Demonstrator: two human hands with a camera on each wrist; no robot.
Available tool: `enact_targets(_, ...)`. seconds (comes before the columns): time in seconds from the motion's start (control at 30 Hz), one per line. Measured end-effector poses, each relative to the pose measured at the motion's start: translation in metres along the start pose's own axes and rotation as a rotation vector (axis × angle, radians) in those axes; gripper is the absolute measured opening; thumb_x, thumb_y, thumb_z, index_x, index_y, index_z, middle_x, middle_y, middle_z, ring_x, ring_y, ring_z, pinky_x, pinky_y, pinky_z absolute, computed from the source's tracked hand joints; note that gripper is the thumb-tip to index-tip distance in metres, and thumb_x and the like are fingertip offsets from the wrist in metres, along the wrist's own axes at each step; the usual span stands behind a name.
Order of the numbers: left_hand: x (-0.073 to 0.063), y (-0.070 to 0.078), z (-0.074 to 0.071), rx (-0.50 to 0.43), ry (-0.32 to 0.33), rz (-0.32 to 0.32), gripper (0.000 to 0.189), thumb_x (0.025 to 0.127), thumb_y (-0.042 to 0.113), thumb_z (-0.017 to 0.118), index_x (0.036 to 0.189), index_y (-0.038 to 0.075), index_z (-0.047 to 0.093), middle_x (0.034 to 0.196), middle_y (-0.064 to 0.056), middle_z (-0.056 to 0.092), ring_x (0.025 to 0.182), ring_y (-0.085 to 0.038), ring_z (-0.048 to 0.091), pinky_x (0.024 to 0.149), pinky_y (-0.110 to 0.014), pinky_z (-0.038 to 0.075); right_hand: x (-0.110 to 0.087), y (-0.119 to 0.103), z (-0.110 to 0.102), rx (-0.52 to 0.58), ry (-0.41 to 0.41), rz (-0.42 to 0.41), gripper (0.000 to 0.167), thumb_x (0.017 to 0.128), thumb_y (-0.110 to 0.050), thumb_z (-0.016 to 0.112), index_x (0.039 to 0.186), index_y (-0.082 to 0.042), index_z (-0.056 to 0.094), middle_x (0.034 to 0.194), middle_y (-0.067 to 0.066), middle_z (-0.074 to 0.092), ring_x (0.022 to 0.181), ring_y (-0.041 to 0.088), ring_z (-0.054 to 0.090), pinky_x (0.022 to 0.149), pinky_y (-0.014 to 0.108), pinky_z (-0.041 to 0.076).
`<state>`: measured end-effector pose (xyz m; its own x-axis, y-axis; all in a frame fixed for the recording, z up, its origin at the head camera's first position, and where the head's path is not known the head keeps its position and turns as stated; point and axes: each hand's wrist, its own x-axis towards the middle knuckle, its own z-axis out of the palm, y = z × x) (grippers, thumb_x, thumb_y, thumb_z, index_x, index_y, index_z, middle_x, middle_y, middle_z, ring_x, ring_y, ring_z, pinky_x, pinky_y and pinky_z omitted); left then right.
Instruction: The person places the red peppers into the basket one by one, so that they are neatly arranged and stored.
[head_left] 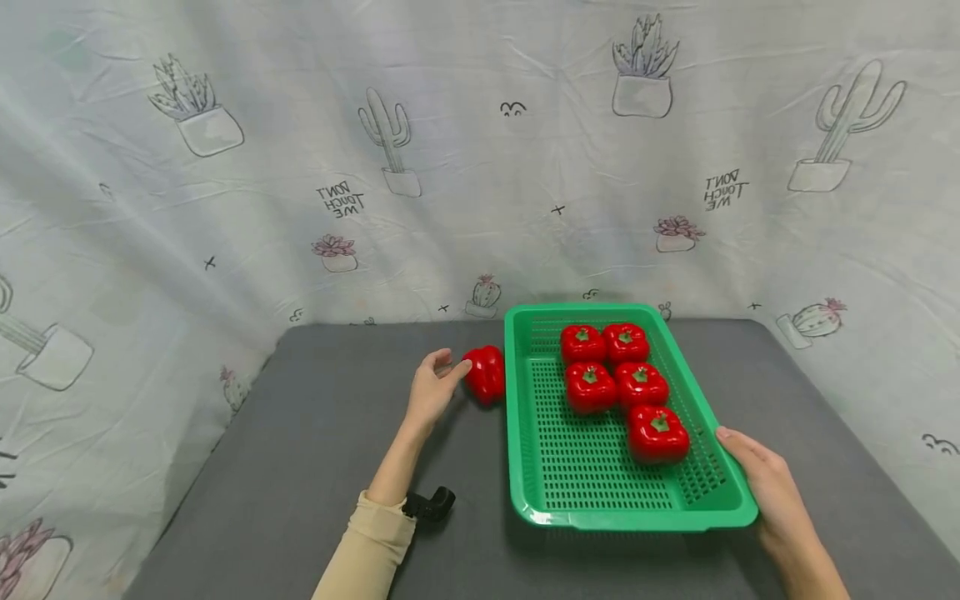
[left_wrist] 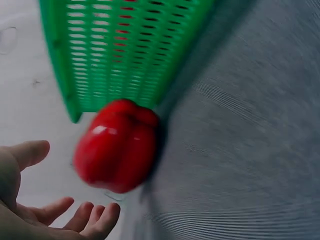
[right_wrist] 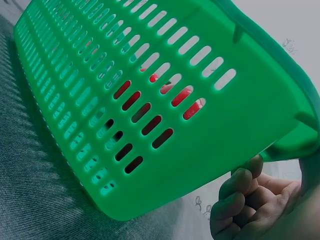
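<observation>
A green plastic basket (head_left: 525,492) with slotted walls holds several red bell peppers (head_left: 658,433), mostly toward its right and far side. My right hand (head_left: 765,479) grips the basket's rim at the near right corner, thumb on top. In the right wrist view its curled fingers (right_wrist: 232,200) show under the rim. Another red bell pepper (head_left: 485,375) lies on its side on the table, close against the basket's left wall. Just left of that pepper is my left hand (head_left: 433,392). The left wrist view shows its thumb and fingers spread, with a gap between them and the pepper (left_wrist: 117,147).
The grey table (head_left: 322,442) extends on both sides of the basket. Behind it hangs a pale curtain (head_left: 465,167) printed with cacti and potted plants. A black strap device (head_left: 431,504) is on the left wrist, by a beige sleeve (head_left: 371,542).
</observation>
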<state>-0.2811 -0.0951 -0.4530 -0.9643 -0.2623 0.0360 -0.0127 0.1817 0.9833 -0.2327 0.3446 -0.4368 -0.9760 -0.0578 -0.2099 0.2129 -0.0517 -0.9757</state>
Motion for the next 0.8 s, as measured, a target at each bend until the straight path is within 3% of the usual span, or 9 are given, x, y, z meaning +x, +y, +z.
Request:
enact_targets(0.13, 0.003, -0.011, 0.001, 0.037, -0.013, -0.008, 0.069, 0.094, 0.031, 0.068, 0.146, -0.003, 0.039, 0.144, -0.023, 0.043, 0.129, -0.039, 0.044, 0.097, -0.047, 0.047, 0.002, 0.001, -0.001, 0.011, -0.004, 0.011, 0.019, 0.102, -0.029, 0.056, 0.096, -0.039, 0.072, 0.083, 0.0, 0.071, 0.064, 0.015, 0.068, 0.055, 0.033, 0.056)
enact_targets(0.4, 0.005, -0.016, 0.003, 0.085, -0.135, 0.001, 0.082, 0.093, 0.041, 0.067, 0.153, 0.0, 0.028, 0.15, -0.02, 0.037, 0.133, -0.036, 0.041, 0.102, -0.051, 0.041, 0.004, 0.002, -0.002, 0.03, -0.017, -0.008, 0.02, 0.102, -0.027, 0.056, 0.098, -0.037, 0.073, 0.084, -0.001, 0.071, 0.065, 0.015, 0.069, 0.056, 0.032, 0.056)
enact_targets(0.8, 0.003, -0.02, 0.008, 0.065, -0.129, 0.018, 0.064, 0.091, 0.031, 0.072, 0.142, 0.003, 0.045, 0.137, -0.015, 0.05, 0.124, -0.035, 0.049, 0.096, -0.047, 0.047, 0.004, 0.001, -0.002, 0.027, -0.018, -0.019, 0.02, 0.102, -0.028, 0.056, 0.098, -0.037, 0.073, 0.084, 0.0, 0.071, 0.066, 0.014, 0.069, 0.055, 0.032, 0.056)
